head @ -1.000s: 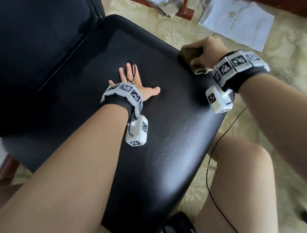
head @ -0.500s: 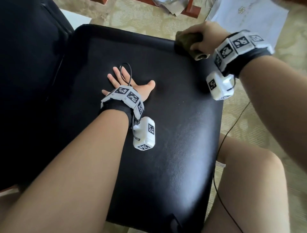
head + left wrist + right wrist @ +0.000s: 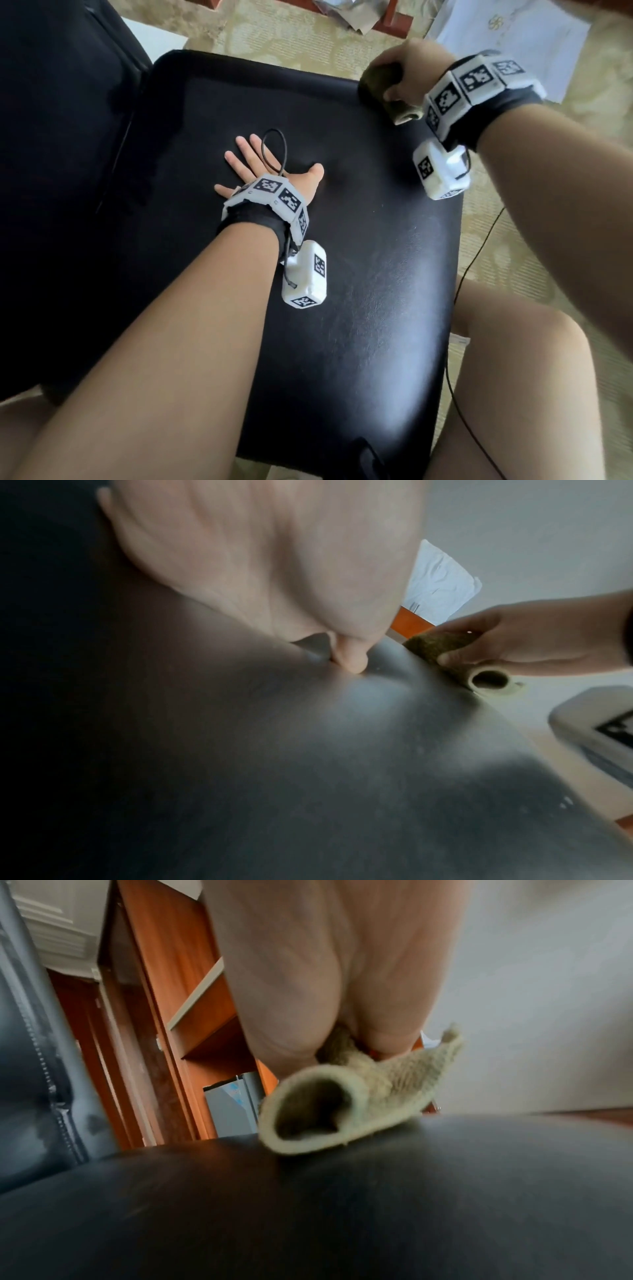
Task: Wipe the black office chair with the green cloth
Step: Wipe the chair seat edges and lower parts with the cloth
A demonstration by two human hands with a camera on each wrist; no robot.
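The black office chair's seat (image 3: 359,274) fills the head view, its backrest (image 3: 61,137) at the left. My left hand (image 3: 260,164) lies flat on the seat's middle, fingers straight and spread, palm pressing the leather (image 3: 308,750). My right hand (image 3: 411,68) grips the bunched green cloth (image 3: 380,92) at the seat's far right corner. A rolled end of the cloth (image 3: 325,1110) sticks out below my fist and touches the seat (image 3: 308,1204). The left wrist view also shows the cloth (image 3: 441,647) in my right hand (image 3: 520,639).
A patterned beige carpet (image 3: 291,37) surrounds the chair. A white paper sheet (image 3: 513,41) lies on the floor beyond my right hand. Wooden furniture (image 3: 171,988) stands behind the chair. My bare knee (image 3: 513,377) is beside the seat's right edge, with a thin black cable (image 3: 459,308) hanging there.
My right hand has slid the cloth along the seat's right edge toward its far corner. The left hand has stayed flat on the seat while the view shifted.
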